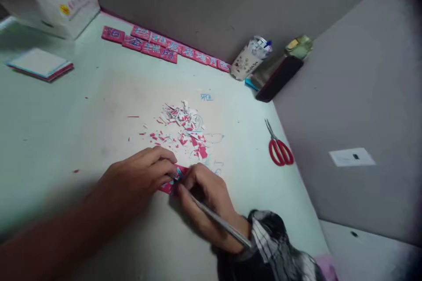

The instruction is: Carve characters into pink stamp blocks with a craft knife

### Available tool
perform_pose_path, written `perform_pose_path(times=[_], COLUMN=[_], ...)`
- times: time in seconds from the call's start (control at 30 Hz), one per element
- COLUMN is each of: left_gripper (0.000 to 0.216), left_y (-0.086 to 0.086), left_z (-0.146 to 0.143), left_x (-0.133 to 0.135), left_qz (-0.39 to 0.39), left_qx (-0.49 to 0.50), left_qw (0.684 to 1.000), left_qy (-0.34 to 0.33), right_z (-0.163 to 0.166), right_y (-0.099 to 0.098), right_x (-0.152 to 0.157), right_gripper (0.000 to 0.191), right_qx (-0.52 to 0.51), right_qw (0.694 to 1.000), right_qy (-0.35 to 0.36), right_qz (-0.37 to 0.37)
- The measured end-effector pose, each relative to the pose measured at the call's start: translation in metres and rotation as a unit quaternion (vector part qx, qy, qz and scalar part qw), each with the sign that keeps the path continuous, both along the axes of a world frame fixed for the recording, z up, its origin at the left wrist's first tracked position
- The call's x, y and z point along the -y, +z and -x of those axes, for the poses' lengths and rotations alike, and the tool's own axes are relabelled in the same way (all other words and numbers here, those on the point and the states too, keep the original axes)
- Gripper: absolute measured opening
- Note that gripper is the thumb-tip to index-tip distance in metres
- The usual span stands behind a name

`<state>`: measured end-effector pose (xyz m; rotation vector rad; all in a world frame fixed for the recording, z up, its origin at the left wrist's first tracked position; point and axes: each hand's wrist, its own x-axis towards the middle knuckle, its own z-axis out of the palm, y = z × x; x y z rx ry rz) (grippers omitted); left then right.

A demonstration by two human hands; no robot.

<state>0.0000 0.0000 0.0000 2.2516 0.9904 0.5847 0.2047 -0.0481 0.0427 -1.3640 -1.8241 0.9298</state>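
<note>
Table (49,109), pale green, fills most of my feed. White bag (59,4) stands at its far left corner. Right hand (211,202), coming out of a plaid sleeve (280,250), is closed in a writing grip on a slim silver tool (224,224); I can't make out the tip behind the fingers. Left hand (145,169), bare forearm, has its fingers bent and close together, holding the left end of a pink block; I cannot see its thumb. Dark case (281,78) leans at the far right, beside a tilted-looking pen cup (245,63). Red-handled scissors (278,145) lie near the right edge, blades pointing away from me. Small stack of cards (42,63), white on top, sits to the left. Lettered pink blocks (151,48) run along the back wall, partly two deep, blue characters on them. The pink block (165,188) in hand, also marked in blue, lies between both hands at the near middle. Pink and white scraps (184,123) are scattered just beyond it.
</note>
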Motion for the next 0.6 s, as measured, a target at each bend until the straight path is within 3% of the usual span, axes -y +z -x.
perform_pose_path(times=[0.13, 0.27, 0.47, 0.6], left_gripper=[0.02, 0.018, 0.022, 0.013], left_y=[-0.004, -0.005, 0.013, 0.015], left_z=[-0.007, -0.003, 0.008, 0.012], left_x=[0.0, -0.001, -0.011, -0.012], left_qz=[-0.018, -0.031, 0.047, -0.011], left_qx=[-0.025, -0.006, 0.022, 0.035], left_qw=[0.999, 0.999, 0.998, 0.997], left_qy=[0.016, -0.01, 0.038, 0.061], right_z=[0.0, -0.001, -0.001, -0.001], right_y=[-0.002, -0.002, -0.001, -0.001], right_x=[0.0, -0.001, -0.001, -0.001], right_gripper=[0.018, 0.018, 0.02, 0.02], right_qx=[-0.011, -0.012, -0.011, -0.012], right_qw=[1.0, 1.0, 1.0, 1.0], right_qy=[-0.003, -0.007, -0.01, -0.006], right_qz=[-0.005, -0.003, -0.002, 0.005])
